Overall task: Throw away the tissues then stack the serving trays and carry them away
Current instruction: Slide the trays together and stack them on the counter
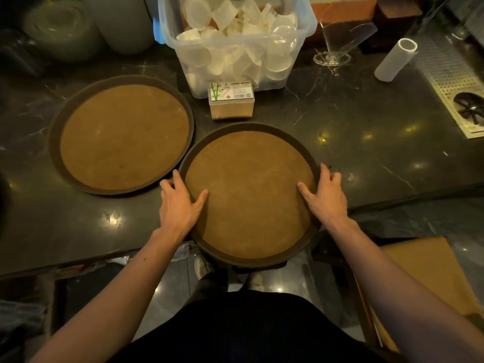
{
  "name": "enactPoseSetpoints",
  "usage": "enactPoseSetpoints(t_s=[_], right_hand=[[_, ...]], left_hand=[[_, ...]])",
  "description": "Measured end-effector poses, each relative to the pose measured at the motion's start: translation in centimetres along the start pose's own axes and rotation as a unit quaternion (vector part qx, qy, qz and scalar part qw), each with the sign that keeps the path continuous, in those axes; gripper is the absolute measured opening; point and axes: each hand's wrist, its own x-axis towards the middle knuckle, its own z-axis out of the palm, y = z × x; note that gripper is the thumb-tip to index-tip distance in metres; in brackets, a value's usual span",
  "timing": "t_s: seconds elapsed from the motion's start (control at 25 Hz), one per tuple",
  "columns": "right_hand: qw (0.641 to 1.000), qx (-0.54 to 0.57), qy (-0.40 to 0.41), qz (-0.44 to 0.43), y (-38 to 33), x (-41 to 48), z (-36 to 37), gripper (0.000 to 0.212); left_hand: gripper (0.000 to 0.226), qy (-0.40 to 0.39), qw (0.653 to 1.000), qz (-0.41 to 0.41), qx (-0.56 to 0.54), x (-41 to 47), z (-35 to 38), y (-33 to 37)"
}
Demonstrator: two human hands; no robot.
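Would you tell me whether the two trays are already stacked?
No, the left tray lies alone on the counter beside the near tray, which both hands grip.

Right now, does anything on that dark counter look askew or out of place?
Only the near tray: both hands grip its rim, left hand and right hand, and it juts past the counter edge. The far tray lies flat. No spills.

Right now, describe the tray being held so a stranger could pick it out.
On the dark marble counter lie two round brown trays. Take the nearer tray, jutting over the counter's front edge below the small bamboo-print box. Unlike the far-left tray, a hand grips each side.
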Motion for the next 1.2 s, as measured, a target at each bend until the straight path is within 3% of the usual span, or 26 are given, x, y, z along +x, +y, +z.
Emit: enactPoseSetpoints(t_s=[0.24,0.76,0.96,1.2], right_hand=[[0.996,0.091,0.007,0.012,0.4,-0.3,-0.3,0.088],[0.982,0.172,0.014,-0.079,-1.1,-5.4,-2.1,0.083],[0.976,0.181,0.0,-0.118,-5.0,-9.0,-0.9,0.086],[0.967,0.176,-0.016,-0.181,-13.6,-15.9,2.9,0.084]], left_hand=[[0.099,0.008,0.996,-0.025,-0.082,-0.3,-0.2,-0.4],[0.094,0.16,0.973,-0.053,-0.16,-10.2,-3.1,-2.7],[0.094,0.208,0.96,-0.076,-0.169,-14.1,-6.5,-6.8],[0.093,0.279,0.935,-0.112,-0.188,-19.5,-11.3,-16.8]])
